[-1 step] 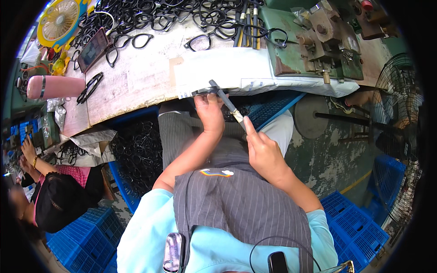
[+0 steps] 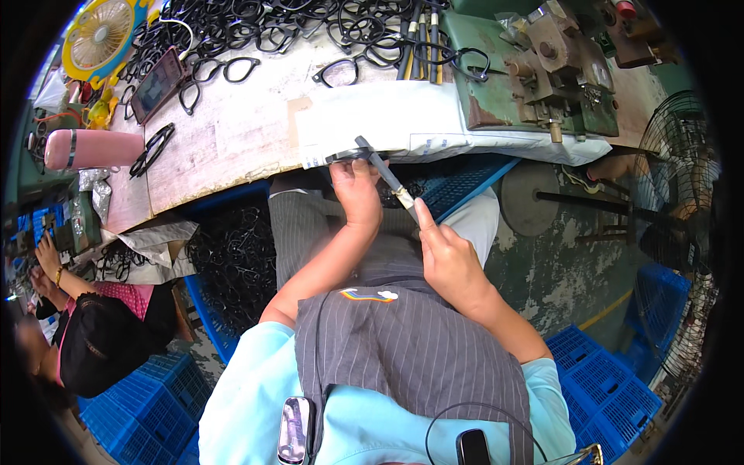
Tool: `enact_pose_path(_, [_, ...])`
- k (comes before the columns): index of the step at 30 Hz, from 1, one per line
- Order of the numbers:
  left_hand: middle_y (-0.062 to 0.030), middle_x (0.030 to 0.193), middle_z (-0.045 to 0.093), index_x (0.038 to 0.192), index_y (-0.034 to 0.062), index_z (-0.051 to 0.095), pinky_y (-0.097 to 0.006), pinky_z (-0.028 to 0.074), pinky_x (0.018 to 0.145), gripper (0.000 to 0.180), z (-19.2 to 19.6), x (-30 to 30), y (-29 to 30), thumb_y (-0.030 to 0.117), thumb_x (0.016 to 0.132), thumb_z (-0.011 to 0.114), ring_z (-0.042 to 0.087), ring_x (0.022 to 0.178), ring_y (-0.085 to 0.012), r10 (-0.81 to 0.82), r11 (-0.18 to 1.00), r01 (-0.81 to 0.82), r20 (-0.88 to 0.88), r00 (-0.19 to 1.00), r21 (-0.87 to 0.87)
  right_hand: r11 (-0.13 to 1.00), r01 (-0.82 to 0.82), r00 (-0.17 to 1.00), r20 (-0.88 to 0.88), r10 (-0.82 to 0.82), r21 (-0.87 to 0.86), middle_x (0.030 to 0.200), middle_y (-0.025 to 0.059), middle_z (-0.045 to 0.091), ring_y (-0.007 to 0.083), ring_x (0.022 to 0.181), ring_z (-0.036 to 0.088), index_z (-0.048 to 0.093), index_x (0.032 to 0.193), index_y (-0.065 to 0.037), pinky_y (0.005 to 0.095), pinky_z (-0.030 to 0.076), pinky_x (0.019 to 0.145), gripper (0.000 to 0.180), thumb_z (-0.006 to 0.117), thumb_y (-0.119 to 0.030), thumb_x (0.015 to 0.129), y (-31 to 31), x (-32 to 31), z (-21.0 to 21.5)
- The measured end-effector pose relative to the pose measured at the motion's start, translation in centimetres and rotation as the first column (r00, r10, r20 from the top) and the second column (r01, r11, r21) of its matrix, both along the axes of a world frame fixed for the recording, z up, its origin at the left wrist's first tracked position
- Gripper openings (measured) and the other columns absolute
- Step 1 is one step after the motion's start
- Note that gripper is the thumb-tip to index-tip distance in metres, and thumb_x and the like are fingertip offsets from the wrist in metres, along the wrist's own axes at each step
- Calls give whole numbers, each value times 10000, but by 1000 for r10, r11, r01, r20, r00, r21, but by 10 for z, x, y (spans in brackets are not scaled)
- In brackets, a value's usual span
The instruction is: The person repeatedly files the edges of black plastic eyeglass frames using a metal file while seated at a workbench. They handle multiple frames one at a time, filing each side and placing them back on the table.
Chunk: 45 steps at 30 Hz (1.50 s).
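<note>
At the near edge of the table my left hand (image 2: 356,194) is closed, its fingers pinching a black eyeglass frame (image 2: 349,156). My right hand (image 2: 448,252) grips a slim grey file stick (image 2: 385,170) with a pale wrapped band partway along it. The index finger lies stretched along the stick. Its far end crosses the eyeglass frame and seems to rest against it; the exact contact is too small to make out. Under both is the edge of a white sheet (image 2: 372,116) spread on the table. My fingers hide part of the eyeglass frame.
Black eyeglass frames (image 2: 232,31) pile up at the back, beside several sticks (image 2: 422,46). A green metal machine (image 2: 535,77) stands right. Left are a pink bottle (image 2: 93,149), a propped phone (image 2: 159,85) and a fan (image 2: 101,39). A co-worker (image 2: 108,333) sits left; blue crates (image 2: 597,387) stand right.
</note>
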<state>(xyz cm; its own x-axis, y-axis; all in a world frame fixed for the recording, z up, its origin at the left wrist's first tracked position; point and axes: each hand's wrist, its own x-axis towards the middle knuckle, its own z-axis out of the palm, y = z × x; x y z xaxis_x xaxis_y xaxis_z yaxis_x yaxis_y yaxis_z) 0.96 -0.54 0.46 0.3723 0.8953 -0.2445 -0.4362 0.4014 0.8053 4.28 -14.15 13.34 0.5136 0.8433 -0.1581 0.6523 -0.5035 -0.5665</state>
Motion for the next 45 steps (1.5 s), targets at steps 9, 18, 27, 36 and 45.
enact_pose_path(9, [-37, 1009, 538, 1134, 61, 429, -367, 592, 775, 216, 6, -1, 1, 210, 995, 502, 574, 806, -114, -28, 997, 28, 10, 1000, 71, 991, -14, 997, 77, 4, 131, 696, 213, 560, 390, 539, 587, 407, 1411, -59, 465, 508, 539, 566, 543, -60, 862, -8, -4, -14])
enact_pose_path(18, [-67, 1066, 528, 1206, 45, 393, -390, 591, 782, 301, 0, -4, 4, 150, 968, 544, 588, 835, -161, -45, 995, 45, -7, 999, 88, 979, -22, 996, 88, 5, 202, 689, 204, 564, 390, 537, 588, 425, 1393, -55, 462, 507, 525, 531, 542, -78, 876, 17, 6, -27])
enact_pose_path(27, [-71, 1037, 513, 1153, 28, 392, -393, 594, 786, 208, 3, 0, -1, 100, 983, 487, 587, 765, -145, -21, 1000, 21, 14, 1000, 12, 980, 17, 999, 30, -24, 198, 703, 203, 565, 394, 624, 583, 425, 1399, -62, 459, 484, 586, 546, 553, -13, 870, -1, 3, -20])
enact_pose_path(36, [4, 814, 507, 1088, 80, 434, -387, 573, 783, 221, 7, 3, -2, 266, 993, 505, 520, 656, -77, -33, 998, 34, -13, 999, 56, 984, 22, 999, -52, -13, 176, 662, 200, 557, 386, 626, 604, 432, 1390, -55, 459, 496, 589, 530, 555, -41, 874, -19, 8, -6])
enact_pose_path(45, [-78, 1074, 525, 1172, 27, 402, -378, 584, 783, 294, 3, 1, -3, 205, 980, 535, 577, 816, -135, -32, 999, 31, 23, 999, 41, 983, -4, 999, 46, -4, 184, 703, 190, 570, 380, 633, 576, 430, 1391, -46, 448, 478, 588, 535, 570, -14, 875, 21, 6, -22])
